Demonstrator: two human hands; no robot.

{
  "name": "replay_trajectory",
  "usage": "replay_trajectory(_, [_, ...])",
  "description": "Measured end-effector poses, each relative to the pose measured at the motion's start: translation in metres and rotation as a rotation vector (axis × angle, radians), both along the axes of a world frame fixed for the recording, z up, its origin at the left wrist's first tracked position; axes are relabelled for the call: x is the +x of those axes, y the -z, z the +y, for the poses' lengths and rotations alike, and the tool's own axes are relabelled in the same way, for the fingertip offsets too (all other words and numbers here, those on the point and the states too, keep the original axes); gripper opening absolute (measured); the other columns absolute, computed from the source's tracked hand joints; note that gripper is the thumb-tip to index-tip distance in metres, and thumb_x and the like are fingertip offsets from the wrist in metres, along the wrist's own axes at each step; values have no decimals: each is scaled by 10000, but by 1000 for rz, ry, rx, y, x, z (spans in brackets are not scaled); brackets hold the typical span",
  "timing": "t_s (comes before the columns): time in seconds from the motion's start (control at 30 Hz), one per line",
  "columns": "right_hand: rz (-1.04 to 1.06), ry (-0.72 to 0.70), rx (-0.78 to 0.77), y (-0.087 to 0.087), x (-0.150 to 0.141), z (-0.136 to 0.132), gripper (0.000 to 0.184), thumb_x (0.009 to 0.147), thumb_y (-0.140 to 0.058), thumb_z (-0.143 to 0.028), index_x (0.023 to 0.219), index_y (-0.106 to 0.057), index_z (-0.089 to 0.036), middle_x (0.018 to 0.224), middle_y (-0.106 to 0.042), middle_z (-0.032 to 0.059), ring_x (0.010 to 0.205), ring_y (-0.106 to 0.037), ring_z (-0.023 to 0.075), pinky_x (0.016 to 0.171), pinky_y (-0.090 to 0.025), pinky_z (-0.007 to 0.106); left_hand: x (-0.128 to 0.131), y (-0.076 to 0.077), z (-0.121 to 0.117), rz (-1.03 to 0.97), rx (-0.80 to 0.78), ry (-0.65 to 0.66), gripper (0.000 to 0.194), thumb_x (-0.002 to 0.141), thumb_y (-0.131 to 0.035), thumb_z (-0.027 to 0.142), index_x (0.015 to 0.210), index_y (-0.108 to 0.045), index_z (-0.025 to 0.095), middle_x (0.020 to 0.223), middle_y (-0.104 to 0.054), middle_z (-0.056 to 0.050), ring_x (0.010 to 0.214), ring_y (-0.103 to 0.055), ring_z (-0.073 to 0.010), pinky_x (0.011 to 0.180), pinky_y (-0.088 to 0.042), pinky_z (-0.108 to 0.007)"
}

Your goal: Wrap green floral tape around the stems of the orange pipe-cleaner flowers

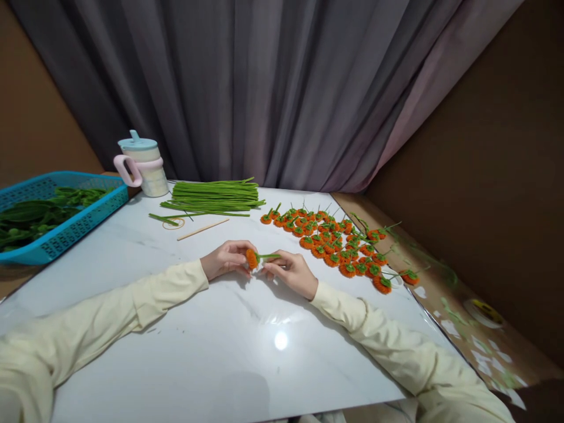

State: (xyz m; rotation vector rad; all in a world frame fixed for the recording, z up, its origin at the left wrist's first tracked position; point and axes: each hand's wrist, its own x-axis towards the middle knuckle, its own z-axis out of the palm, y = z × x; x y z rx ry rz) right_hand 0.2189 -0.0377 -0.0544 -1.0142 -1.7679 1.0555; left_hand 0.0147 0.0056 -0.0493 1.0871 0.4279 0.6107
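Note:
Over the middle of the white marbled tabletop, my left hand [229, 259] is closed around an orange fuzzy flower [252, 258], which looks like a pipe-cleaner pumpkin or blossom. Its green stem [269, 256] points right, toward my right hand [291, 271]. The fingers of my right hand are bent and pinched at the stem's side; their exact contact is partly hidden. To the right lie many similar orange flowers [326, 235] with green tops and thin stems. A bundle of green pipe cleaners [214, 195] rests behind my hands.
A wooden stick [202, 230] and a thin ring [173, 223] lie left of centre. At the far left stand a blue basket [83, 244] of green leaves and a lidded cup [152, 170]. Paper scraps [482, 361] and a tape roll [484, 313] lie beyond the right edge.

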Motion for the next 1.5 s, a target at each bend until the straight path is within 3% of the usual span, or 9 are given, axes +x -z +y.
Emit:
replay_trajectory(0.1, [212, -23, -187, -3, 0, 3, 249, 741, -645, -380, 736, -538, -155, 636, -680, 48, 461, -546, 105, 502, -449, 239, 1, -1, 2, -11, 41, -103, 338, 632, -724, 218, 910, -573, 99, 746, -645, -49, 645, -631, -168, 622, -562, -312])
replay_trajectory(0.23, [284, -48, -173, -5, 1, 2, 264, 735, -660, -389, 728, -567, -141, 613, -670, 41, 442, -533, 94, 467, -422, 221, 3, 0, 0, 49, 151, -203, 331, 682, -705, 246, 935, -532, 123, 766, -623, -25, 642, -624, -150, 644, -567, -333])
replay_trajectory(0.33, [290, -61, -138, -6, -1, 1, 252, 751, -649, -384, 762, -594, -138, 615, -667, 37, 430, -529, 90, 440, -402, 213, 5, 1, -5, 131, 299, -199, 272, 738, -653, 263, 924, -511, 126, 769, -616, -26, 657, -624, -148, 643, -564, -326])
replay_trajectory(0.57, [283, -60, -138, -2, -1, 4, 249, 754, -648, -380, 825, -617, -144, 602, -652, 16, 426, -532, 88, 428, -393, 210, 5, 7, -18, 371, 1033, -290, 168, 804, -474, 157, 970, -505, 145, 866, -611, -51, 779, -610, -136, 627, -550, -222])
replay_trajectory(0.67, [286, -73, -139, -1, 0, 4, 271, 756, -648, -371, 902, -609, -147, 607, -650, 13, 428, -532, 90, 428, -398, 211, 4, 11, -21, 400, 1223, -335, 222, 809, -432, 124, 1026, -469, 156, 904, -606, -49, 739, -619, -115, 661, -555, -223])
replay_trajectory(1.07, [296, -131, -188, 0, 2, 3, 363, 749, -665, -348, 1014, -483, -180, 599, -654, -10, 420, -521, 86, 439, -412, 198, 4, 15, -22, 412, 1393, -375, 252, 835, -410, 117, 1081, -411, 165, 956, -590, -67, 715, -626, -110, 644, -557, -220])
replay_trajectory(1.5, [287, -139, -233, -3, 2, 3, 425, 731, -679, -373, 1026, -442, -180, 580, -646, -18, 414, -506, 80, 431, -395, 185, 4, 5, -22, 352, 1540, -306, 302, 854, -387, 80, 1145, -429, 150, 986, -596, -109, 879, -598, -156, 710, -524, -245])
